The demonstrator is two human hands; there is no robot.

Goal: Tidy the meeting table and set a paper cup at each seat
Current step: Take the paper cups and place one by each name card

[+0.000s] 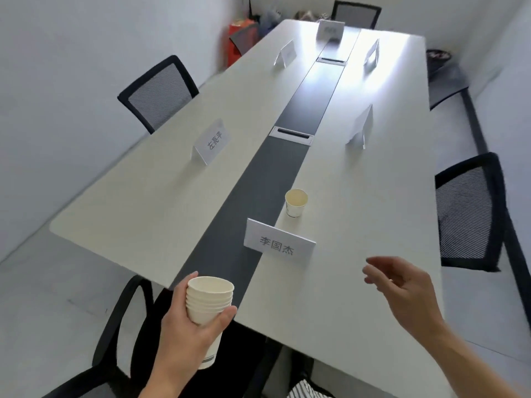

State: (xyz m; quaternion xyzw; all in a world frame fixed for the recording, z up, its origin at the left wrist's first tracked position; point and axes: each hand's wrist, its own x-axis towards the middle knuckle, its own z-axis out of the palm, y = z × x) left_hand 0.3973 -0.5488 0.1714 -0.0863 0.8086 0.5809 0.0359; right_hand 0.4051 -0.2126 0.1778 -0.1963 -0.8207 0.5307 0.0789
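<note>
Paper cup (296,202) behind name card (278,245), chairs (471,214) around

table (149,196): smooth white top with a soft sheen, glaring bright at its far end
strip (258,196): dark grey band down the middle of the table, smooth, faintly glossy
hatches (290,135): two in the strip, pale frames that look like brushed metal
stack (208,304): cream paper cups, matt, rolled rims, held at the table's near end
cup (296,203): matt paper, pale inside, grey print low on its wall, just right of the strip
cards (277,244): white folded name cards on the table, smooth, black print
chairs (159,91): around the table, black frames, mesh cloth backs
</note>
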